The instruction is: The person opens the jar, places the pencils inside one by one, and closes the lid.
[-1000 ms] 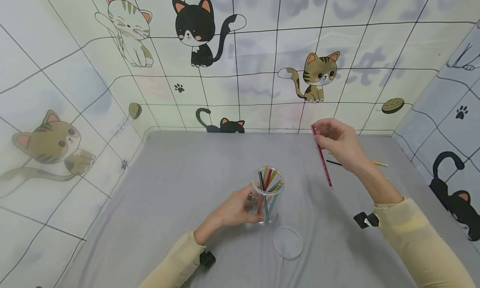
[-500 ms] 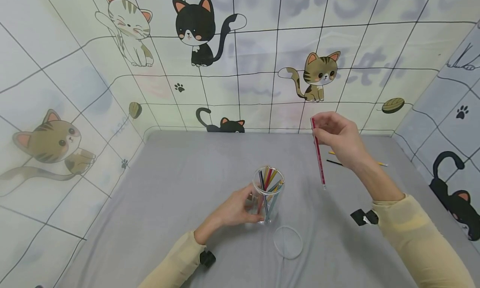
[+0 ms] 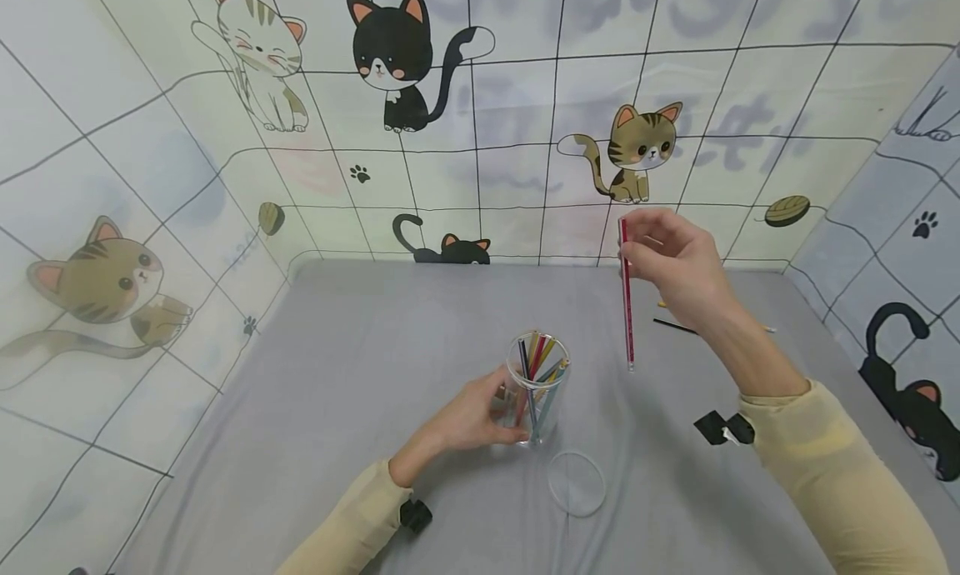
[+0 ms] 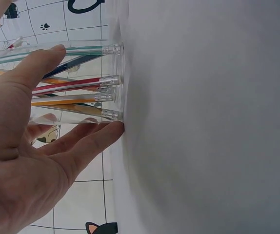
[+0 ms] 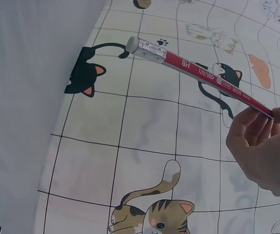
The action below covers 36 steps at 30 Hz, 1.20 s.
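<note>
One red pencil (image 3: 627, 312) was up in the air, pinched near its top between the right hand's (image 3: 678, 267) thumb and fingers! It hung almost upright, its free end down, well clear of the grey cloth (image 3: 390, 333). Over on the right wrist view, that free end showed a white eraser in a silver collar, with "HB" printed on the red barrel.

Just to its left stood the clear cup (image 3: 542, 387), upright on the cloth, and the left hand (image 3: 472, 412) had it gripped from the side: thumb on one wall, fingers round the other. Several coloured pencils (image 3: 535, 354) leaned inside, and the left wrist view caught their eraser ends down at the base.

In front of the cup lay a clear round disc (image 3: 576, 482), flat and just apart from it. Behind the right forearm, a black pencil (image 3: 675, 327) lay partly covered, and a yellow bit (image 3: 662, 304) peeked out beyond it. Pale yellow sleeves (image 3: 832, 458) reached in from below, and all around rose a white curtain (image 3: 510, 108) of grid lines and cartoon cats.
</note>
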Available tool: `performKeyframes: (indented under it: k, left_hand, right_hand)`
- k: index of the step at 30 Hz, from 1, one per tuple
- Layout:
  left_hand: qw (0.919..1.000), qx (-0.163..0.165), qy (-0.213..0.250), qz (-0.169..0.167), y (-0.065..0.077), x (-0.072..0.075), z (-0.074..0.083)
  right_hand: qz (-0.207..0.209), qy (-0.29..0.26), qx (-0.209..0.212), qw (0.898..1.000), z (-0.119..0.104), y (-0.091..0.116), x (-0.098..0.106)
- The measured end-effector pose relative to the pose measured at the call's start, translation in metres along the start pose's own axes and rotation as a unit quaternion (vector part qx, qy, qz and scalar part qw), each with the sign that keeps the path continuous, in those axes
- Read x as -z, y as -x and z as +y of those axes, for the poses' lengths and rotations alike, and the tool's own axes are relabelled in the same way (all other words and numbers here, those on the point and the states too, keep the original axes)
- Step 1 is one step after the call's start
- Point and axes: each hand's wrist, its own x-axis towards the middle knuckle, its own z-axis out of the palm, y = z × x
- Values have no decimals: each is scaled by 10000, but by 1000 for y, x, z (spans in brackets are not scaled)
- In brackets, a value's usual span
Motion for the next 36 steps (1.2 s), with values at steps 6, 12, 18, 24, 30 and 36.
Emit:
performKeyframes:
  k: [6,12,18,24,30,36]
  left_hand:
    - [9999,-73,-126,24,0,0,-1]
    - [9997,-68,-238,47,1,0,0]
    - [9999,-19,-161,35,0,0,-1]
    - [9999,25,-124,18,0,-1,-1]
    - [9999,54,-87,-3,0,0,0]
    - [10000,42,-71,-38,0,0,1]
  right_hand:
    - [-186,-1033,200,9943,-14,2,-9]
    - [-152,-1754,454,9833,-28,2,-16]
    - [-457,-2483,707,9650,-33,3,-21]
    - [-442,-2590,875,9609,-37,5,-27]
    - [-384,-2645,863,9598,-34,4,-33]
    - [-411,-2642,869,9597,-30,4,-40]
